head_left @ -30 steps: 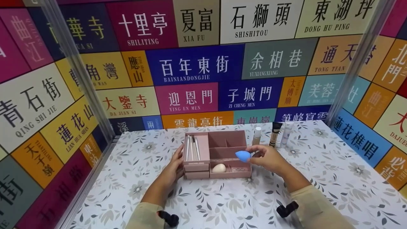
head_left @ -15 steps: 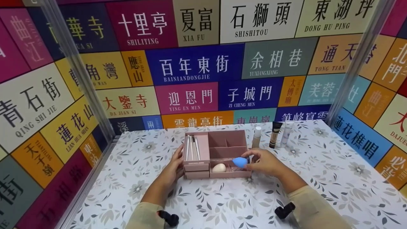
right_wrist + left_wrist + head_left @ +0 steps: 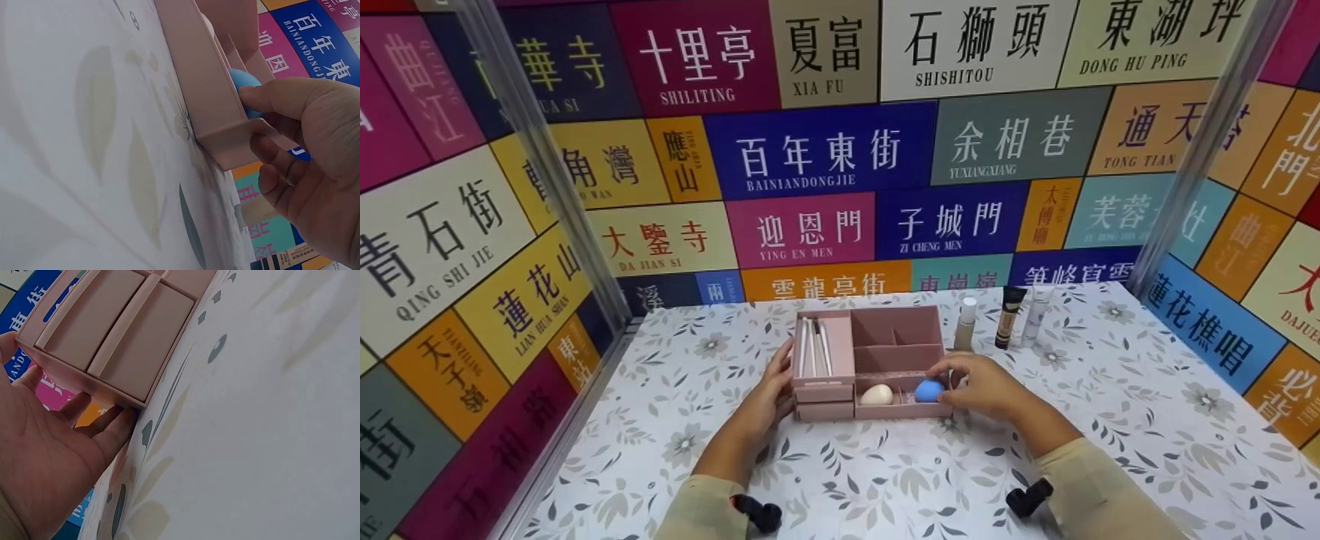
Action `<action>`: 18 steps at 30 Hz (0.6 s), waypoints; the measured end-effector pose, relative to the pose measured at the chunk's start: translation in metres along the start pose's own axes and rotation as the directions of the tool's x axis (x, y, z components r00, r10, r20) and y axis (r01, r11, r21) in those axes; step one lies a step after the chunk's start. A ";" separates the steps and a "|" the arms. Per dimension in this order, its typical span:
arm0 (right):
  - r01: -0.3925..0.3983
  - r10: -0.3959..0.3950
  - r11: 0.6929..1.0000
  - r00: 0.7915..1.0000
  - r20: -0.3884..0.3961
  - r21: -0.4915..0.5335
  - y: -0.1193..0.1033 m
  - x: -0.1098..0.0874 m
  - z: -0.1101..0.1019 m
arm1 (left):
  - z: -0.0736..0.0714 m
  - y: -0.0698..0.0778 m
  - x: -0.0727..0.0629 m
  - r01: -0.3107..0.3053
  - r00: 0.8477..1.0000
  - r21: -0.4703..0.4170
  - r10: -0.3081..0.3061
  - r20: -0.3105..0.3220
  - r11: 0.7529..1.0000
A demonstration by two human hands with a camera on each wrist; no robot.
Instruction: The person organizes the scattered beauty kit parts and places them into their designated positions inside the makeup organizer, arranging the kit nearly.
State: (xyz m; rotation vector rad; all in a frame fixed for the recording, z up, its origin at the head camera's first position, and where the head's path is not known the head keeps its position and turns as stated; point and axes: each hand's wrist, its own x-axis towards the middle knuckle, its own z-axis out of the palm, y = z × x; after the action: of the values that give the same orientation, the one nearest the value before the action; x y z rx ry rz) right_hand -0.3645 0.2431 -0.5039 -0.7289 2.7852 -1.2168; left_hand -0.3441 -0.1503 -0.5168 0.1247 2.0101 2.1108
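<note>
A pink desktop organizer [image 3: 823,381] stands on the table, with two drawers [image 3: 143,337] at its front left. My left hand [image 3: 770,391] rests against its left side, the fingers fairly straight along the wall in the left wrist view. My right hand [image 3: 988,386] pinches a blue makeup sponge [image 3: 928,391] between thumb and fingers at the front right compartment. In the right wrist view the sponge [image 3: 246,80] sits low behind the front wall, the thumb on it. A cream egg-shaped sponge [image 3: 877,395] lies in the compartment to its left.
Several slim brushes [image 3: 814,349] stand in the organizer's left section. Behind my right hand are a white-capped bottle [image 3: 964,326], a black-and-gold tube [image 3: 1007,319] and a pale tube [image 3: 1035,319]. Sign-covered walls [image 3: 825,157] border the floral table [image 3: 885,480].
My right hand has lowered the blue sponge, moving it slightly left, from above the organizer's right edge into the front right compartment. The left hand has stayed against the side.
</note>
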 end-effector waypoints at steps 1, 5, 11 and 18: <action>0.002 -0.002 1.000 1.000 -0.002 -0.006 0.000 0.000 0.000 | 0.000 0.000 0.000 0.004 1.000 -0.004 -0.004 -0.003 1.000; -0.034 0.034 0.999 0.999 -0.022 -0.003 0.000 0.001 0.000 | 0.000 0.000 0.001 0.014 1.000 -0.018 -0.014 -0.013 1.000; -0.042 0.043 0.999 0.996 -0.077 0.013 0.002 0.001 -0.004 | 0.000 0.001 0.000 0.008 1.000 -0.008 -0.008 -0.013 1.000; -0.081 0.090 0.994 0.990 -0.113 0.080 0.000 0.000 -0.011 | 0.000 0.000 -0.001 0.011 1.000 -0.007 -0.011 0.003 1.000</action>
State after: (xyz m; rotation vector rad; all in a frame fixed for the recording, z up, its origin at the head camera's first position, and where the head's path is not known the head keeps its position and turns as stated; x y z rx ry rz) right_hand -0.3665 0.2508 -0.4960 -0.5447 2.8103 -1.3827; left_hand -0.3434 -0.1506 -0.5170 0.1157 1.9973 2.1095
